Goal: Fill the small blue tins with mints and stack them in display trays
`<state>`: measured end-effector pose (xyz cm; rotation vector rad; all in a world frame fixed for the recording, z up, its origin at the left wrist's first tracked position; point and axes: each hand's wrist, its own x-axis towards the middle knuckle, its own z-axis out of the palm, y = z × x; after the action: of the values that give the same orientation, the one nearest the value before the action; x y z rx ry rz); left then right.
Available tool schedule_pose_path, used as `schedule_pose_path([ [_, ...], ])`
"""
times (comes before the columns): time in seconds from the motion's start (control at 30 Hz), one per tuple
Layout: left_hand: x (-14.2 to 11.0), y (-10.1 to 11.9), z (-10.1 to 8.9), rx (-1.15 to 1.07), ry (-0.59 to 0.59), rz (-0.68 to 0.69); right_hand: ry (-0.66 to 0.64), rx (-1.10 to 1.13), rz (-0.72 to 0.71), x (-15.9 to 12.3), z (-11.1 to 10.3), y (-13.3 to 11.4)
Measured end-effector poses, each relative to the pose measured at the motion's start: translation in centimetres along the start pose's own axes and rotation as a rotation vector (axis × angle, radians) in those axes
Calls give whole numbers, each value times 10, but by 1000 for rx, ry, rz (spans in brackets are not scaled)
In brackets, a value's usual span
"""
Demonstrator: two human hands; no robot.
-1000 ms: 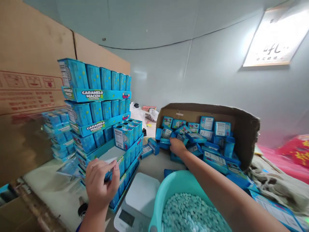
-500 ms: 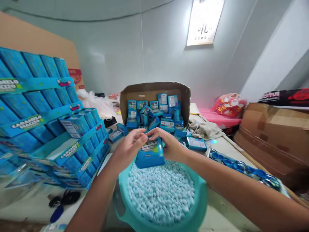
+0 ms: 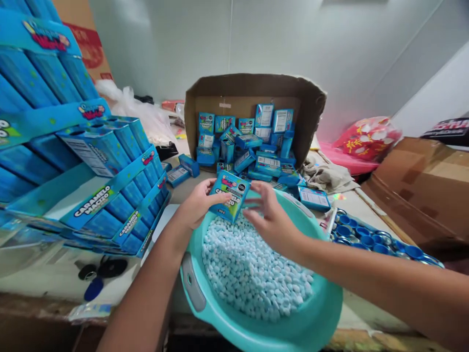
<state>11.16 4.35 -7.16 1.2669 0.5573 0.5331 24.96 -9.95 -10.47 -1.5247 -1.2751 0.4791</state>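
My left hand [image 3: 194,205] grips a small blue candy box [image 3: 229,183] by its left side, thumb across the printed front. The box is tilted, its front facing me, above the back part of a turquoise basin [image 3: 326,318]. Many pale blue candies [image 3: 256,278] fill the basin. At the right edge of the box is my right hand [image 3: 274,220], fingers apart and curved; whether a fingertip touches the box I cannot tell.
Behind the basin, a cardboard carton [image 3: 252,88] lies with its opening toward me, blue boxes piled inside and spilling out. Stacked display trays [image 3: 120,195] rise at left. Blue round caps [image 3: 366,237] fill a tray at right, near a grey cloth [image 3: 326,173]. Black discs [image 3: 112,266] lie lower left.
The box has turned so its printed front faces up toward me. My right hand has come off it to the right and its fingers have spread. The view has tilted downward.
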Motion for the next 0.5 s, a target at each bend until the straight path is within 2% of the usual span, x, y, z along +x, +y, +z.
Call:
schedule_pose_path([
  [0.1, 5, -6, -1, 39, 87, 56, -260, -17, 140, -38, 10, 5],
  [0.17, 5, -6, 0, -14, 145, 128, -413, -186, 170, -48, 10, 6],
  [0.27, 3, -3, 3, -116, 190, 187, -668, -468, -15, -42, 6, -1],
  [0.37, 1, 0, 3, -92, 187, 181, -871, -514, -288, -32, 9, -4],
  [0.43, 1, 0, 2, -49, 204, 172, -952, -520, -426, -28, 14, -1],
  [0.5, 2, -2, 1, -36, 224, 164, -968, -554, -497, -19, 16, 7],
])
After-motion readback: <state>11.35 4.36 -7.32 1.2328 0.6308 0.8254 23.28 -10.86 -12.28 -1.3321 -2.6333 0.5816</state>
